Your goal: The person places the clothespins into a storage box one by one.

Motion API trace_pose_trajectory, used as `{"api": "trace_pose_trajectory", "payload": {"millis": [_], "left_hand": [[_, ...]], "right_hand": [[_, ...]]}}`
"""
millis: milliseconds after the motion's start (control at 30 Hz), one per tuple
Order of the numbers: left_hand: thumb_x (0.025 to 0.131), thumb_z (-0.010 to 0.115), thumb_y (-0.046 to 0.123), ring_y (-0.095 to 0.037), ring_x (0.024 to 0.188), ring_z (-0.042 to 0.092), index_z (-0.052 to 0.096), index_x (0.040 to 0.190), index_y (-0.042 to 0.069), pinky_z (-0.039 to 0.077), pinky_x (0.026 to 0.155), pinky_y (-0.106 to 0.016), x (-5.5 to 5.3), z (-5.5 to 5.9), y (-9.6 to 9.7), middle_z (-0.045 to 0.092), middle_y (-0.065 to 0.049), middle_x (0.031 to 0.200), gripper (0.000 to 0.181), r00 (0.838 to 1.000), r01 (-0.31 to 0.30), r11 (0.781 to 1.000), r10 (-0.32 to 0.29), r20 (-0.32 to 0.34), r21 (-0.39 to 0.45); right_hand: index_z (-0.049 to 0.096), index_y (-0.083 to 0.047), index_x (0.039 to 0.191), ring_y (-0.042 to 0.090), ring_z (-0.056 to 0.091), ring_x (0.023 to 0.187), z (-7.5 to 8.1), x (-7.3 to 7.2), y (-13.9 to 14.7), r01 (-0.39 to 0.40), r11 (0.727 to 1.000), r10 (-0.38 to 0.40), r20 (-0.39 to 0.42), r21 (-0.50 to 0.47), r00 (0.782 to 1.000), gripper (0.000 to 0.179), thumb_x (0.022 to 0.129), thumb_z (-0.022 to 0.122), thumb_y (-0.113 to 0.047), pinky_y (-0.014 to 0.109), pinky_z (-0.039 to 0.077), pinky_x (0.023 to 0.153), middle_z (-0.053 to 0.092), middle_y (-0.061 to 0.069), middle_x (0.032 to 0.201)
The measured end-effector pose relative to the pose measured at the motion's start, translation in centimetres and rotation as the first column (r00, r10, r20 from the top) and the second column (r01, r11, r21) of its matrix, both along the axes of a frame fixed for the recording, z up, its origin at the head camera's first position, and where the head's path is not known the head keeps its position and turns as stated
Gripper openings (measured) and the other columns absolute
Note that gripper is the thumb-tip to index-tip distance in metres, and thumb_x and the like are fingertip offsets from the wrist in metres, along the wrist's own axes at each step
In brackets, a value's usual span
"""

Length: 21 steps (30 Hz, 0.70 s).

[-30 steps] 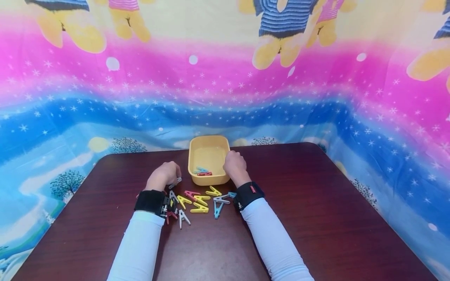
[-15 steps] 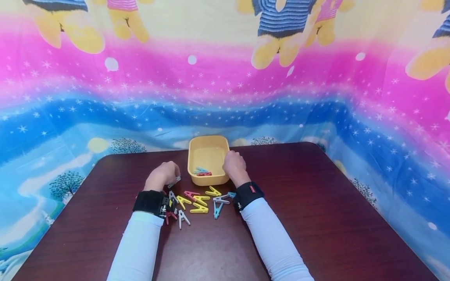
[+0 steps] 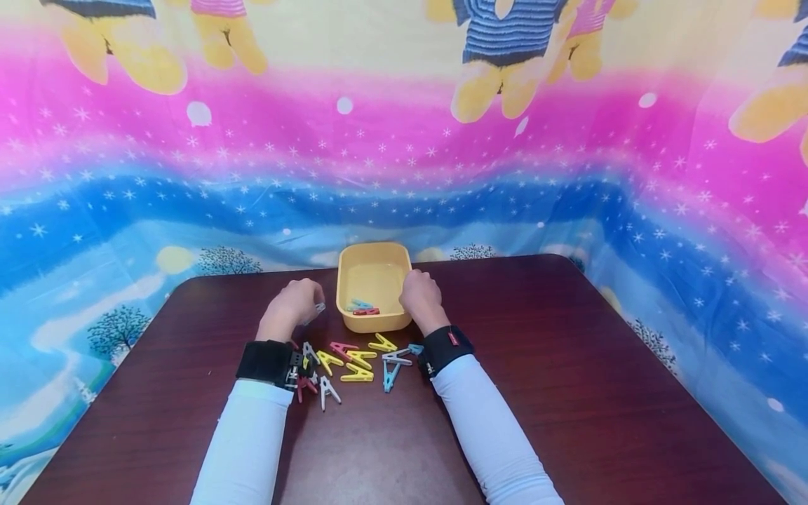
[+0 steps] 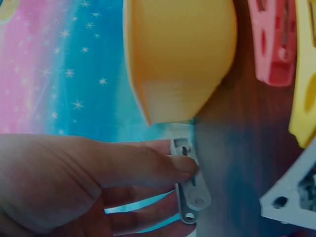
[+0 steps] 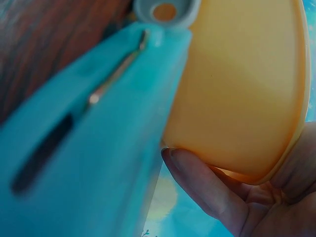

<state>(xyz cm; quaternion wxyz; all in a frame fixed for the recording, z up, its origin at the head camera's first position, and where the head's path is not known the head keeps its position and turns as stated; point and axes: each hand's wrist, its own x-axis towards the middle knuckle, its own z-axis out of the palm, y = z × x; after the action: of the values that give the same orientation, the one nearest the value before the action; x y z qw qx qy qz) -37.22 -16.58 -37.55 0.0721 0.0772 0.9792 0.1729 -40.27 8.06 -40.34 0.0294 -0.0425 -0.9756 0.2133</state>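
Left grip [image 3: 289,308]: pinching one grey clip [image 4: 193,192], near the tub.
Loose clips [image 3: 360,379]: on the bench [image 3: 568,393]; seemingly most remain.
Tub [image 3: 376,323]: at least one blue clip [image 3: 362,304], one red clip [image 3: 367,311] inside; apparently early stage.
Right grip [image 3: 421,294]: curled on tub's side.
Left wrist view: thumb [image 4: 182,165] across grey clip, unclear from head.
Right wrist view: fingertip [image 5: 174,157] on outer wall, hidden from head.

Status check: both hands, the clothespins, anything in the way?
Left hand pinching gray clothespin, left of yellow bin. Right hand gripping bin's right wall. Blue and red clothespins inside. Loose clothespins in front of bin, none seen between it and left hand.
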Motion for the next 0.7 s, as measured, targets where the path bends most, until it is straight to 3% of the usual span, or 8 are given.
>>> {"api": "trace_pose_trajectory", "payload": {"millis": [400, 700], "left_hand": [[0.105, 0.063, 0.006, -0.040, 0.116, 0.071, 0.073, 0.126, 0.003, 0.061, 0.099, -0.057, -0.1, 0.9, 1.2, 0.075, -0.021, 0.127, 0.024, 0.989, -0.021, 0.998, 0.029, -0.142, 0.054], [0.104, 0.068, 0.009, -0.041, 0.122, 0.071, 0.073, 0.131, 0.003, 0.063, 0.101, -0.057, -0.2, 1.3, 2.7, 0.074, -0.023, 0.130, 0.028, 0.959, 0.052, 0.990, -0.013, -0.282, 0.133]], "right_hand": [[0.067, 0.001, 0.139, 0.031, 0.079, 0.095, -0.1, 0.1, 0.0, 0.001, 1.000, -0.001, 0.001, 0.004, 1.000, 0.037, 0.103, 0.071, -0.008, 0.041, 0.069, 0.082, 0.078, 0.019, 0.115], [0.067, 0.002, 0.138, 0.031, 0.079, 0.093, 0.0, 0.2, 0.0, -0.010, 1.000, 0.010, -0.015, 0.011, 1.000, 0.036, 0.104, 0.070, -0.008, 0.041, 0.070, 0.083, 0.078, 0.019, 0.115]]}}
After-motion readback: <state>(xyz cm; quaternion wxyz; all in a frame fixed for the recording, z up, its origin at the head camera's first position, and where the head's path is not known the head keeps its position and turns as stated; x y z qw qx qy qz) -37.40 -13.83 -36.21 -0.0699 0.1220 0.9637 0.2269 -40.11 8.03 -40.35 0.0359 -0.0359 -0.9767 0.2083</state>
